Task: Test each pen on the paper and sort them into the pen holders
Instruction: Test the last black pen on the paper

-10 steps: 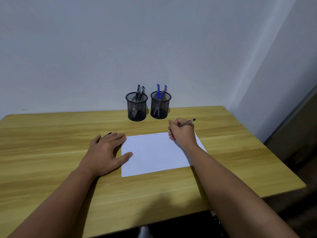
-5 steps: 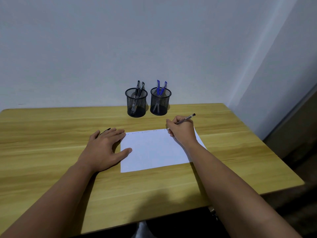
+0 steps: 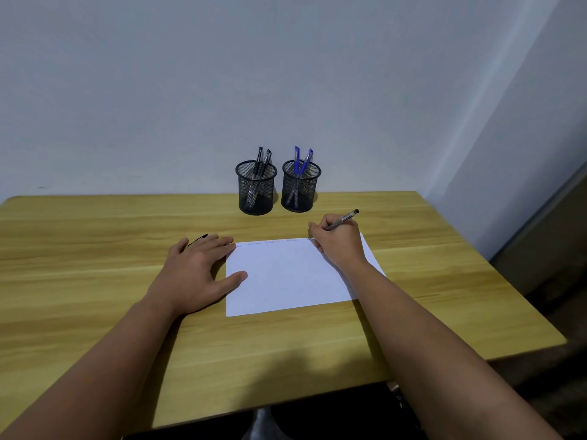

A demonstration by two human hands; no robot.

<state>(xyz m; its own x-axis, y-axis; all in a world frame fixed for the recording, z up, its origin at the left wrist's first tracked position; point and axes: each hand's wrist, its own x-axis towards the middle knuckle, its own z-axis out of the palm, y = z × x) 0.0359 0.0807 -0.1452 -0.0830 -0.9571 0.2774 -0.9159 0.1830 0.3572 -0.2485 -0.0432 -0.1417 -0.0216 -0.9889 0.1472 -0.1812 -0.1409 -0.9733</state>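
Head view: pen (image 3: 342, 220) being gripped by right hand (image 3: 338, 242), fingers curled round barrel, tip being pressed to far right corner of paper (image 3: 286, 277). Left hand (image 3: 197, 271) being rested flat, fingers straight, thumb on paper edge, partly covering black pen (image 3: 198, 239). Pen holders (image 3: 256, 188) (image 3: 300, 186) being kept side by side at surface (image 3: 95, 236) far edge, black pens in left, blue in right.

Both forearms are bare to the frame's edge, unsleeved; left hand (image 3: 198, 274) and right hand (image 3: 340, 241) ungloved.
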